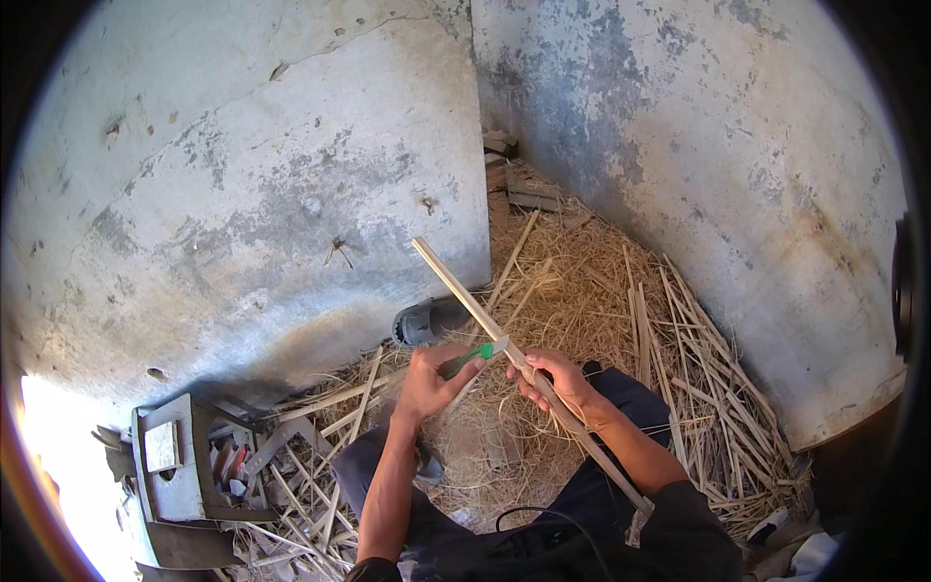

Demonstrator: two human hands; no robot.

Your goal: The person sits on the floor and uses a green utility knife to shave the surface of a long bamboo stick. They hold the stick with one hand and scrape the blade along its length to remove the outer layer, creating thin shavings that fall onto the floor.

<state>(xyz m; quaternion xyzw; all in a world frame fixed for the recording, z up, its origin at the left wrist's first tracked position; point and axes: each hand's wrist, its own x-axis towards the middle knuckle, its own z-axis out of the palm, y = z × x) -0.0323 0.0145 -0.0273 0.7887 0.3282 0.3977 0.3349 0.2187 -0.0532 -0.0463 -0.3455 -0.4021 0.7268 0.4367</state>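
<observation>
Stick (465, 298) looked light, stiff, probably splintery; seemed best held mid-length. Right grip (562, 380) clamped round it; left grip (430, 385) closed on green tool (471, 359).

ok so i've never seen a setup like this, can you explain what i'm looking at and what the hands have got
There's no machine: these are one person's bare hands. The single picture comes from a wide fisheye camera on their head, looking down, which is why straight edges bend toward the dark rim.

The left hand holds a green-handled tool, its tip against a long stick. The right hand grips that stick, which is pale toward its far end and darker toward the person.

Curly shavings cover much of the floor, with thin strips heaped at the right, below worn walls.
</observation>
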